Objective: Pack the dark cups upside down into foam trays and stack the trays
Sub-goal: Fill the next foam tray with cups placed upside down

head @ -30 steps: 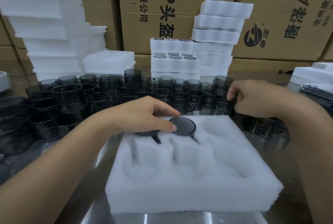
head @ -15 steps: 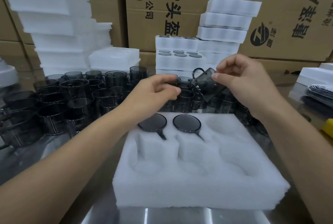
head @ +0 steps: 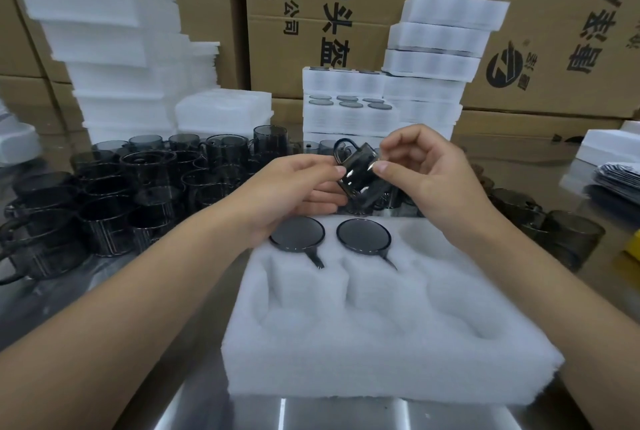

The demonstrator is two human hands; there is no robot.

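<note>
You've got one dark cup (head: 358, 173) tilted just above the foam tray (head: 381, 343), left hand (head: 294, 187) & right hand (head: 433, 183) both pinching it by fingertips, prob. flipping it mouth-down for the free back-right pocket (head: 426, 235), next to two seated cups (head: 297, 234).

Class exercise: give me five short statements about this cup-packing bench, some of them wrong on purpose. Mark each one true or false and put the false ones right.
1. Two upturned cups sit in the far row of the foam tray. True.
2. The tray's far-right pocket already holds a cup. False: the far-right pocket is empty.
3. The left hand and the right hand hold one dark cup above the tray's far edge. True.
4. The near row of pockets is full. False: the near row holds nothing.
5. Packed trays are stacked behind the loose cups. True.
</note>
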